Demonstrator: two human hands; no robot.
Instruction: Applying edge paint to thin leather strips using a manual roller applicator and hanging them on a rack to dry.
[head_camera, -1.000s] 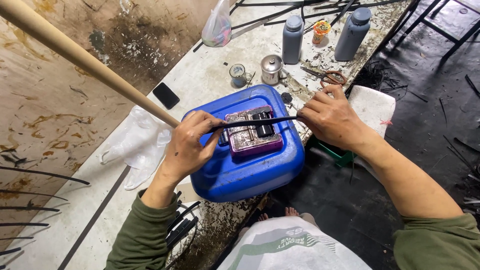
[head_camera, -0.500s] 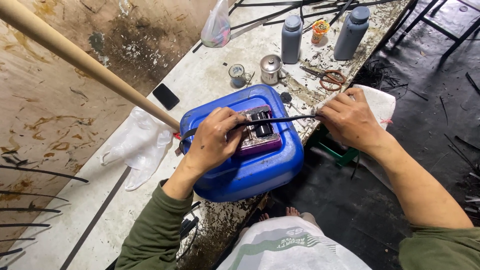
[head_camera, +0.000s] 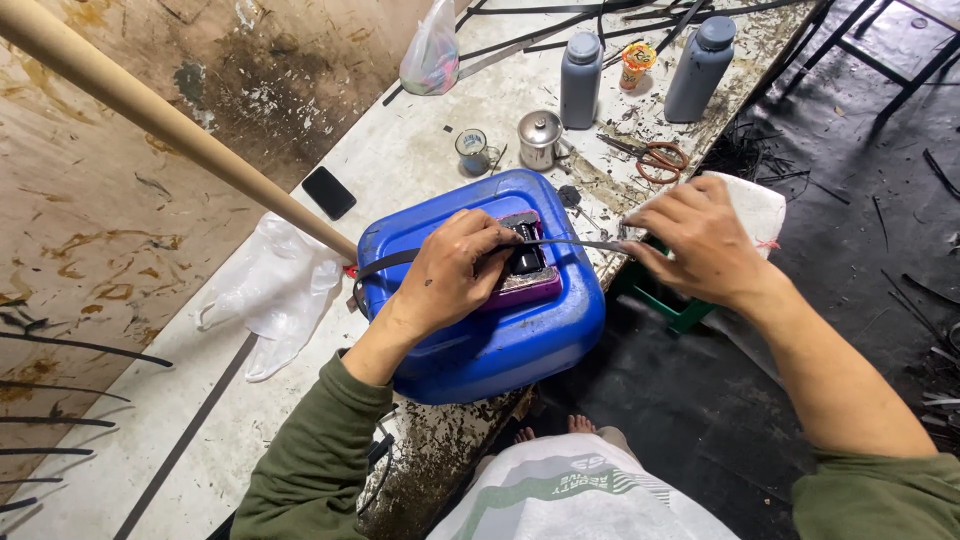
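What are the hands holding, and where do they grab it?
Both hold one thin dark strip. The right hand pinches its right end; the left hand presses its middle onto the small block atop the blue jug.

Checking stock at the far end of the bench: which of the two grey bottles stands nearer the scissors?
The right-hand grey bottle, at the bench's dark edge, is nearer the scissors; the other grey bottle stands left, behind the small metal pot.

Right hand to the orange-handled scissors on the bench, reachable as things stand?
Probably yes. The scissors lie just beyond the right hand with only bare bench between. But that hand is pinching the dark strip stretched from the left hand, so it would have to let go.
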